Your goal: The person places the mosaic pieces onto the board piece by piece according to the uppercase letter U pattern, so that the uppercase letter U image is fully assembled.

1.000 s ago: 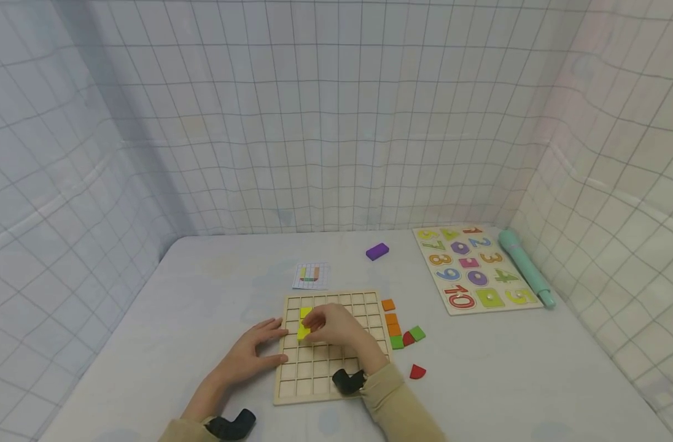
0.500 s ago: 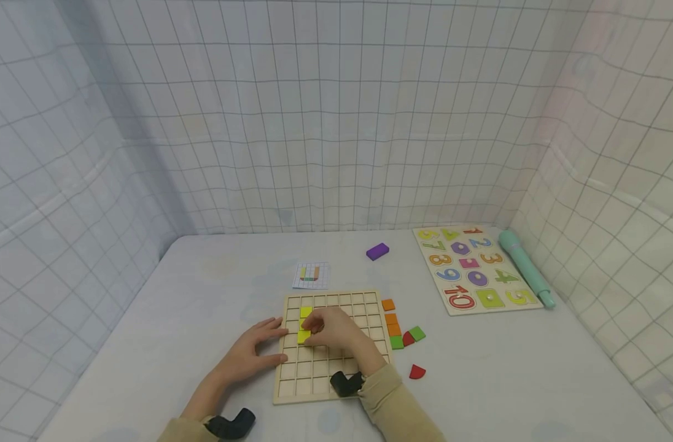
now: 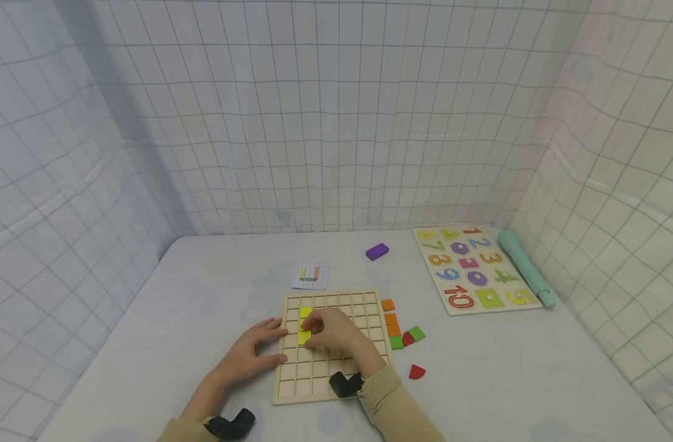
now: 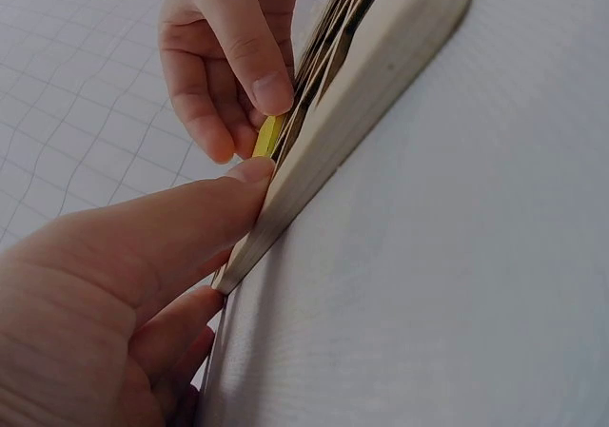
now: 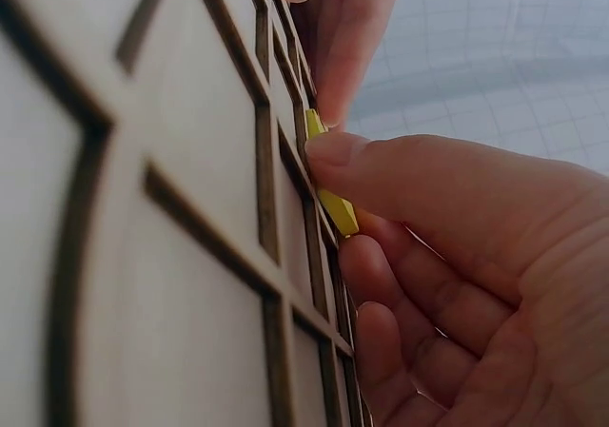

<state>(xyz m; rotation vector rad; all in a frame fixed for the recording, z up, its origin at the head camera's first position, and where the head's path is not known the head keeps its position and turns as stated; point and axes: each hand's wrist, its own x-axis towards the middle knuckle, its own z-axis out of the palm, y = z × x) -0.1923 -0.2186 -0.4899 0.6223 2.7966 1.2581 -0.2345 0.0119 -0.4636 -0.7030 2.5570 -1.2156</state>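
At left, on the white-covered desk (image 3: pixel 204 288): left hand (image 3: pixel 250 352), fingers and thumb spread, tips resting on the left edge of the wooden grid board (image 3: pixel 304 370). Just right of those tips, in the second column of cells: lower yellow tile (image 3: pixel 303 337), roughly square, so without a clear long axis, but in line with upper yellow tile (image 3: pixel 306 312) in a column running away from the person. More yellow between the two, mostly behind fingers; cannot tell whether a separate tile. Beyond the board's far edge: small pattern card (image 3: pixel 311 276), well out of the way.

Touching the lower yellow tile from the right: right hand (image 3: pixel 338 331), bent at thumb and forefinger, apparently pinching. Clearly the nearer of the two hands, with the tile to the left of the knuckles; cannot tell whether fully seated in the cell. Main obstruction: these same fingers, with black wrist mount (image 3: pixel 346 385) over the near right cells.

Farther right, clear of both hands: purple block (image 3: pixel 377 251) at the back, orange tiles (image 3: pixel 394 329), green tiles (image 3: pixel 416 333) and red quarter-round pieces (image 3: pixel 417 372) beside the board, then number puzzle (image 3: pixel 474 270) and teal rod (image 3: pixel 527 270).
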